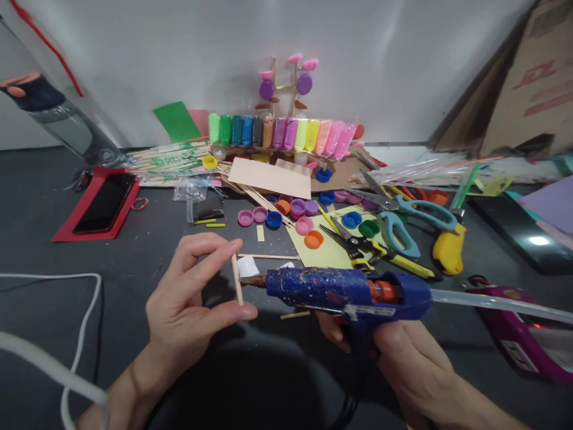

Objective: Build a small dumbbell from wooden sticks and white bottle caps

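Note:
Between the thumb and index finger of my left hand (192, 292) a short wooden stick (237, 280) is pinched at its two ends. My right hand (407, 352) is wrapped round the handle of a blue hot glue gun (317, 289), which points left. Its metal nozzle (253, 280) touches or nearly touches the middle of the stick. A clear glue stick (501, 305) runs out of the gun's back end. Behind the held stick lie a white piece (248, 266) and a longer thin stick (268, 257). Another short stick (295, 315) rests below the gun.
Several bottle caps (274, 219), black-and-yellow pliers (389, 257) and blue-handled scissors (398, 233) lie behind the gun. Farther back are coloured clay packs (286, 132) and bundled skewers (170, 161). A phone (104, 203) and white cable (85, 334) are left, a purple tool (514, 334) right.

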`<state>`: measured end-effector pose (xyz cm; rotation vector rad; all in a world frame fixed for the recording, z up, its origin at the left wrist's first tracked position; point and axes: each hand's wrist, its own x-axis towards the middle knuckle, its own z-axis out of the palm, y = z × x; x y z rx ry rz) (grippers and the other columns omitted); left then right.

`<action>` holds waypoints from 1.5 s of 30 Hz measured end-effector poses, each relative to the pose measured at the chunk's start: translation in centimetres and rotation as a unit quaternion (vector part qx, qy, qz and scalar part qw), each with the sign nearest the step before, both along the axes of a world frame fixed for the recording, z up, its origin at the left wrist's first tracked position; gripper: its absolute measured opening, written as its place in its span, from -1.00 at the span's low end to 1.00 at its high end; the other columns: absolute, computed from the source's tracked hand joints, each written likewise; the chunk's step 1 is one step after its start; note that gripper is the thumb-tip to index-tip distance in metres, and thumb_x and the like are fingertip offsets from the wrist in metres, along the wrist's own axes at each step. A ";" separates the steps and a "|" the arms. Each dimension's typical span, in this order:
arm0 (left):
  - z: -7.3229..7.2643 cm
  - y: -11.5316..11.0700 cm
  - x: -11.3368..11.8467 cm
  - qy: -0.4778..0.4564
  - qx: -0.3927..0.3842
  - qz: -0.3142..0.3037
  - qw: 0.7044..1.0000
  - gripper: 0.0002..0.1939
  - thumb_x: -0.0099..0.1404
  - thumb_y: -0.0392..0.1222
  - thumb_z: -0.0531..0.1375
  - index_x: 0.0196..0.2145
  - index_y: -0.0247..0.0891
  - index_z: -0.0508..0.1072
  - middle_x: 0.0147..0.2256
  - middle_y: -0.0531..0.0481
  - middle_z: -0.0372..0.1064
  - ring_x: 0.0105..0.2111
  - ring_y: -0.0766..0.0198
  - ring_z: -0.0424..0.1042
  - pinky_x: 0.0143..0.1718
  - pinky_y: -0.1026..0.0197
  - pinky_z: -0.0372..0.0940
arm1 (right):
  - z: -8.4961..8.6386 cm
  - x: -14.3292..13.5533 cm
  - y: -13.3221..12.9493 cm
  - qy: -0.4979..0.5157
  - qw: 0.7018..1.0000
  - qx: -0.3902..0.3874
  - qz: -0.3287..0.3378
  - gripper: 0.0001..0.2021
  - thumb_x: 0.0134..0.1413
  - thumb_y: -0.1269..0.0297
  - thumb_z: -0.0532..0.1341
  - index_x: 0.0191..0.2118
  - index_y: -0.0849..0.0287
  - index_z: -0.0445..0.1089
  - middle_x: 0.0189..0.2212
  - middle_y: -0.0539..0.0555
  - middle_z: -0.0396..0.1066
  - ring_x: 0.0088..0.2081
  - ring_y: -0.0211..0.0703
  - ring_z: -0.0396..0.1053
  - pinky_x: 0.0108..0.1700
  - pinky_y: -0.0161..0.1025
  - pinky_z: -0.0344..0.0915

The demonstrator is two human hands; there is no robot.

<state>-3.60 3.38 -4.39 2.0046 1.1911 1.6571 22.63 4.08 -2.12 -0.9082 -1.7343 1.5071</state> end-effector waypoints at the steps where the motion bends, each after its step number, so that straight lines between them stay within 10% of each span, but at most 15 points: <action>1: 0.0 0.0 0.0 -0.001 -0.002 0.002 1.000 -0.35 0.14 -0.09 0.43 0.19 0.01 0.42 -0.07 -0.04 0.39 -0.05 0.12 0.37 0.02 0.04 0.32 | -0.1 0.0 0.0 -0.001 1.000 0.001 -0.001 -0.46 0.29 -0.28 -0.04 -0.40 0.05 0.38 -0.50 -0.06 0.33 -0.54 -0.23 0.17 -0.49 -0.27 0.13; 45: -0.3 0.4 -0.4 -0.017 0.021 0.026 0.999 -0.34 0.07 0.07 0.44 0.14 0.07 0.46 -0.11 -0.04 0.40 -0.07 0.10 0.36 -0.04 0.02 0.34 | -0.4 0.2 -0.2 -0.003 1.000 -0.006 0.009 -0.47 0.31 -0.24 -0.01 -0.41 0.08 0.40 -0.51 -0.01 0.35 -0.52 -0.21 0.23 -0.52 -0.27 0.12</action>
